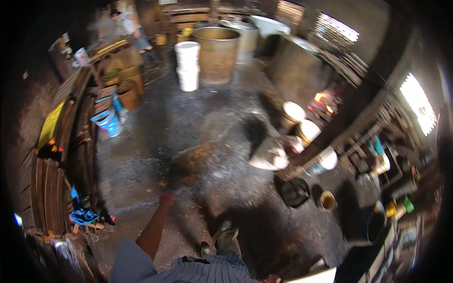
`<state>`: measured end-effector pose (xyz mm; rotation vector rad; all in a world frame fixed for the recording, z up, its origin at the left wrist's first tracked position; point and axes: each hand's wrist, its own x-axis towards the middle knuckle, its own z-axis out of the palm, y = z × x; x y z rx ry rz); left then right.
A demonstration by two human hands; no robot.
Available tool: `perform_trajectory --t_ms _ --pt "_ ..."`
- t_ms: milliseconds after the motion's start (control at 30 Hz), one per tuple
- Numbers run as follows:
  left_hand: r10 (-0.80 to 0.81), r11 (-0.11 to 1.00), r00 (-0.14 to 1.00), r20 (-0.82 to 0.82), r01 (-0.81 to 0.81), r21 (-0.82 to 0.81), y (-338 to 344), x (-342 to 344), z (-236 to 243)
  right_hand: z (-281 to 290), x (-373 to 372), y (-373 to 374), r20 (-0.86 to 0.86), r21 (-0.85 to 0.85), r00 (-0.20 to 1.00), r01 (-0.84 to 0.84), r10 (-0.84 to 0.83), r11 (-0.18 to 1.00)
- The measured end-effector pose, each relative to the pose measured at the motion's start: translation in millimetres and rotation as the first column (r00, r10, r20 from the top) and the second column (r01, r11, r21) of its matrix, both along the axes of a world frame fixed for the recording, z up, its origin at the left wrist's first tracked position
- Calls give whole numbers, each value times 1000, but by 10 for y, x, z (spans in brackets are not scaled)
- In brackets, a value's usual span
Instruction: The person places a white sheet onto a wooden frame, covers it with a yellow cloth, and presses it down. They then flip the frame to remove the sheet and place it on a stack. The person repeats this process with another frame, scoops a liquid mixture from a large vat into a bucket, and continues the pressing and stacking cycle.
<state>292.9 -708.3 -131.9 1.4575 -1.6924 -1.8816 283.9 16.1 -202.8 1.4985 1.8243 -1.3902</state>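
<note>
My left hand hangs out in front of me over the dark floor, at the end of a bare forearm. Motion smears its fingers, and I make out nothing held in it. At the lower edge, my right hand shows only in part, with its fingers mostly cut off. Close beside it is a pale, straight-edged thing, also cut by the frame. Whether the hand grips that thing, I cannot tell. My shoes are on the floor below my striped shirt.
Ahead stand stacked white buckets and a large metal vat. A fire burns at the right, behind a slanted post. Pale sacks and a black basin lie right. Stacked planks line the left; another person stands far back.
</note>
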Motion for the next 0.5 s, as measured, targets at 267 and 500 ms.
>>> perform_trajectory --t_ms 267,500 --pt "152 982 975 -162 -130 139 -1727 -861 418 -104 -3952 -2543 -190 -14 980 -56 52 998" --pt "388 771 815 430 -543 334 -2331 -509 206 599 -5655 -7814 -407 -425 732 -681 546 597"
